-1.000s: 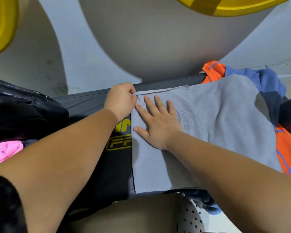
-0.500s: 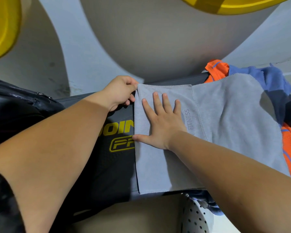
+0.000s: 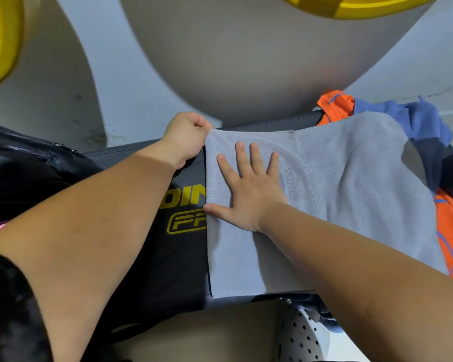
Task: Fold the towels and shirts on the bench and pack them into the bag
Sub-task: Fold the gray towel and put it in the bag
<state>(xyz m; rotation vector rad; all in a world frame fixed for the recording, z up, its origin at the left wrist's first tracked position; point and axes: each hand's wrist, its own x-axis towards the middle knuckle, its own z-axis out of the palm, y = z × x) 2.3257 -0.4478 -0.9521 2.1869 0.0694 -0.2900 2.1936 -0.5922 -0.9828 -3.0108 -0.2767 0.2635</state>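
With the left hand (image 3: 187,137) pinching the far corner of the towel (image 3: 351,184) on the bench (image 3: 267,125) and the right hand (image 3: 250,197) pressing flat, fingers straight, square the edges before creasing.

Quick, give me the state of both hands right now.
Left hand: closed, pinching the far corner of the grey towel.
Right hand: open, fingers spread, pressed flat on the towel.

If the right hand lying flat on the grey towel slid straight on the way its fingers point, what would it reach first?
Likely the far hem of the grey towel, then the dark edge of the bench. The left hand, pinching the corner, seems off that line.
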